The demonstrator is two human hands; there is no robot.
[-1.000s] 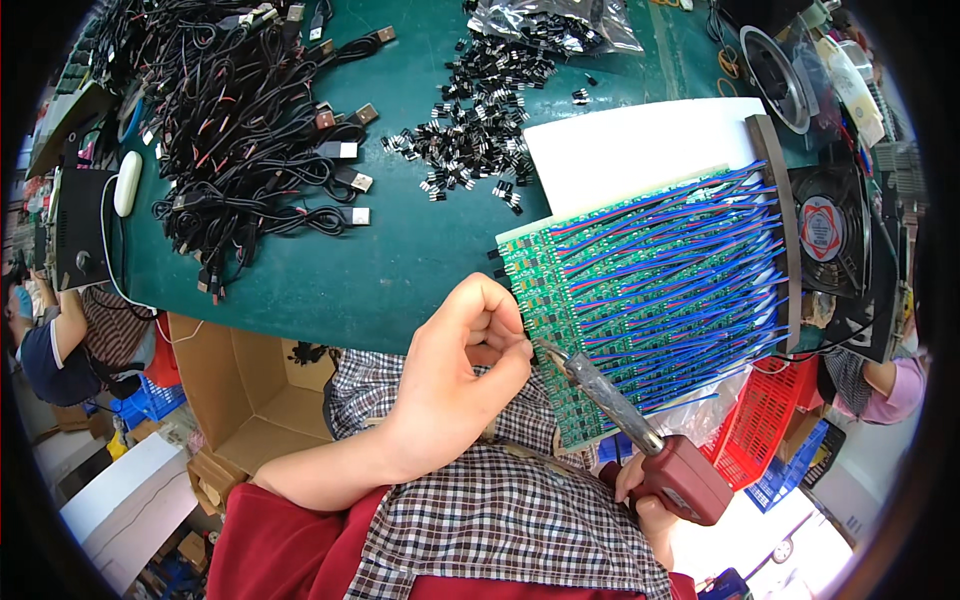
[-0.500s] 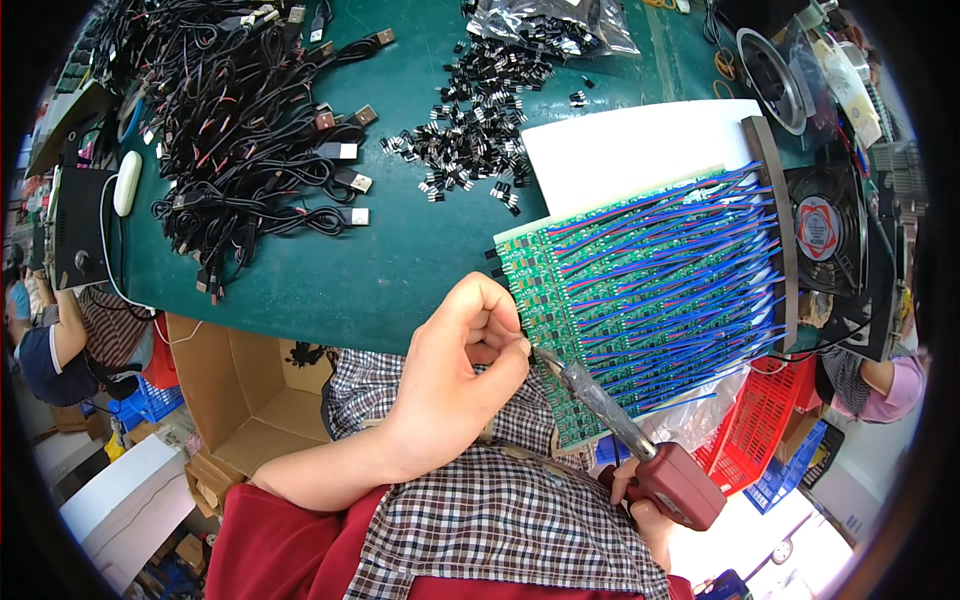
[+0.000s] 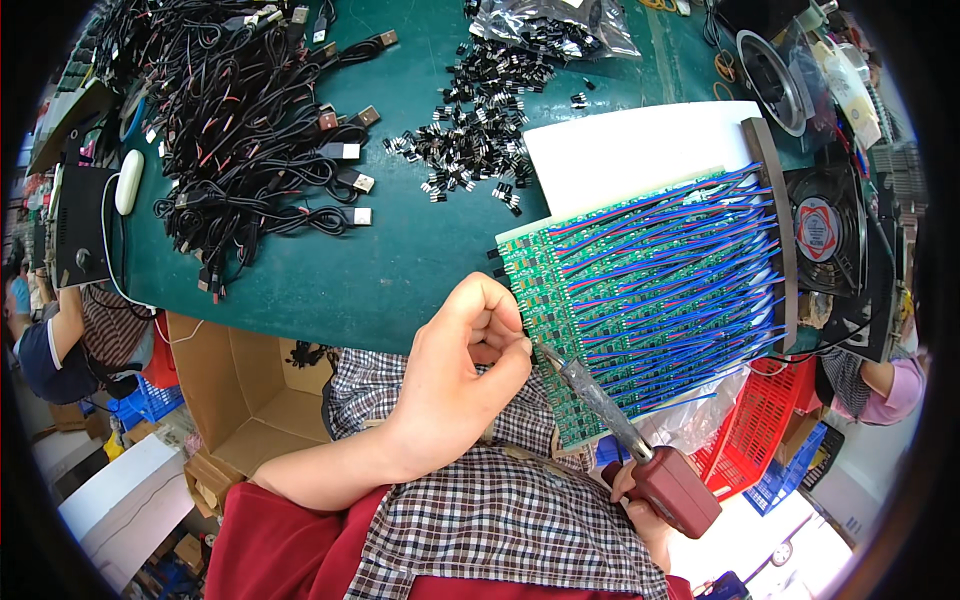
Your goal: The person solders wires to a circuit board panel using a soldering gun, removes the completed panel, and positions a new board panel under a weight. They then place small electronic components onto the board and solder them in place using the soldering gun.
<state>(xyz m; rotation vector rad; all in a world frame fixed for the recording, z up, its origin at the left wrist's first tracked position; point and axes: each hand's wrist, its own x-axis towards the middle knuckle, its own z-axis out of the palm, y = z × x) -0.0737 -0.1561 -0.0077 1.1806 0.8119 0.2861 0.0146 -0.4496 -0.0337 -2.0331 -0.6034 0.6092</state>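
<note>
Big green desk [image 3: 400,270] takes up most of the view, running from about 9 o'clock up across the top. The next biggest thing on it is the tangled heap of black cables [image 3: 240,130] with metal plug ends, up at 10 to 11 o'clock. Over at 3 o'clock sits the green circuit board panel [image 3: 600,300], tilted, with rows of blue and red wires [image 3: 690,270] running across it toward a dark strip on its far edge. A white sheet [image 3: 640,150] lies just behind the panel at 1 o'clock. Under the desk edge at 8 o'clock there's an open cardboard box [image 3: 240,390].

A black fan [image 3: 825,230] stands just beside the wire ends at 3 o'clock, and a scattered pile of small black components [image 3: 480,120] is spread out at 12 o'clock, with a clear bag of more behind it.

Left hand [image 3: 465,370] is near dead centre, curled up with fingers pinched together right at the panel's near left edge; whatever it's pinching is too small to make out. Right hand [image 3: 650,510] is down at 5 o'clock, mostly hidden, fingers wrapped tight around the dark red grip of a soldering iron [image 3: 620,420]. The iron's shaft angles up toward 11 o'clock and its tip meets the panel's edge just beside the left fingertips.

A white mouse [image 3: 128,182] sits at 9 o'clock.
</note>
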